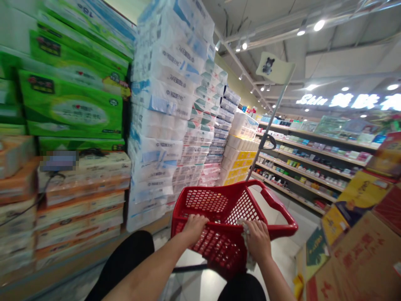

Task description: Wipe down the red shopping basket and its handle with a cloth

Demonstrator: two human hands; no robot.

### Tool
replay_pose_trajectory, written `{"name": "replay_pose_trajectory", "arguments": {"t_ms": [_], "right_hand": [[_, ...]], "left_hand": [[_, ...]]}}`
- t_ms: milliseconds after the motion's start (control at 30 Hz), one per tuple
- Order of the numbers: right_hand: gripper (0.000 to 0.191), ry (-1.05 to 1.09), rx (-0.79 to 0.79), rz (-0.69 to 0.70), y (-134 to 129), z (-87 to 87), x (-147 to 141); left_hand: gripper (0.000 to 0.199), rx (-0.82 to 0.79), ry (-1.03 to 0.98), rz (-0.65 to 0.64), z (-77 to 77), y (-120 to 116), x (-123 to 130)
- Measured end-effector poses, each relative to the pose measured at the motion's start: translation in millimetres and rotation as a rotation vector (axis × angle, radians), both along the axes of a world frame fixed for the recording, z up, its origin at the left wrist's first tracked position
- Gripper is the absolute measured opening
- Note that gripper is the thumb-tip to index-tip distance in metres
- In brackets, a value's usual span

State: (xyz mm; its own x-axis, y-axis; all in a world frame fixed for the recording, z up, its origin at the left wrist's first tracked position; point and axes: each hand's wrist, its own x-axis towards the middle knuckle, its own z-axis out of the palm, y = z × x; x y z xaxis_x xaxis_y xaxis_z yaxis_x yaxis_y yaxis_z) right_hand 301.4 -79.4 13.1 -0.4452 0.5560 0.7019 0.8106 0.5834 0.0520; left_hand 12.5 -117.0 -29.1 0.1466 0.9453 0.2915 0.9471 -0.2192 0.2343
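Directly in front of me is a red plastic shopping basket (216,246) with lattice walls; its inside looks bare where I can see it. My left hand (196,225) is closed over the near rim, fingers curled inward. Farther right on the same rim, my right hand (257,236) grips with a crumpled pale cloth (249,246) pinched under it, hanging down the outer wall. The red handle (278,209) of the basket sticks out on the right. A grey pole (266,133) rises behind the basket, bearing a small cream flag (275,68) with a bear print.
Stacked toilet paper packs (159,104) and green tissue packs (75,100) line the left side. Cardboard cartons (360,255) stand close on the right. Shelves of small boxed goods (307,159) run along the back. My black-clad knees flank the basket's near side.
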Motion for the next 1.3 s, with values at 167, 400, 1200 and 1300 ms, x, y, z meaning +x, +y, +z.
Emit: {"name": "replay_pose_trajectory", "arguments": {"t_ms": [167, 400, 1200, 1300], "right_hand": [[0.033, 0.042, -0.009, -0.07, 7, -2.7, -14], [0.022, 0.02, 0.081, -0.13, 8, -15.0, -26], [0.027, -0.067, 0.162, -0.127, -10, -31.2, -41], [0.026, -0.068, 0.18, -0.135, -9, -33.8, -44]], "left_hand": [[0.033, 0.04, -0.022, -0.01, -9.8, 7, -9], [0.029, 0.03, 0.001, 0.01, -5.6, 1, -19], [0.035, 0.076, -0.061, -0.055, -1.9, -39, -63], [0.036, 0.075, -0.078, -0.057, -1.4, -39, -61]]}}
